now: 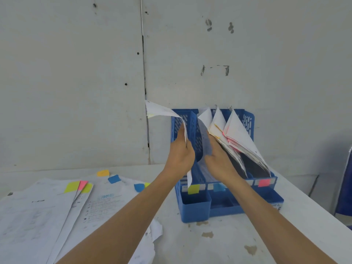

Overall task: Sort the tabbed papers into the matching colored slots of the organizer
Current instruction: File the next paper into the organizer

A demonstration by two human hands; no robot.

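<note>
Stained tabletop [219,242]: filed sheets [238,130] fill the blue organizer [196,212]; my left hand [181,149] pinches a yellow-tabbed sheet [163,110]; I cannot tell how the right hand [219,159] lays its fingers; an unsorted pile [47,206] lies at eight o'clock.

White counter [238,248] with brown stains [207,234] — behind it a grey wall [76,73], dark-marked, split by a vertical seam [145,77]; a blue object [345,187] at the right edge.

The right hand [219,159] has its fingertips hidden behind a pale sheet [206,141] in the organizer's [196,210] middle slot, so their hold cannot be told. The left hand [181,153] covers part of the curled sheet [162,111] it pinches. Print on the loose sheets [38,216] at the tabletop's [228,244] left edge is too blurred to read.
</note>
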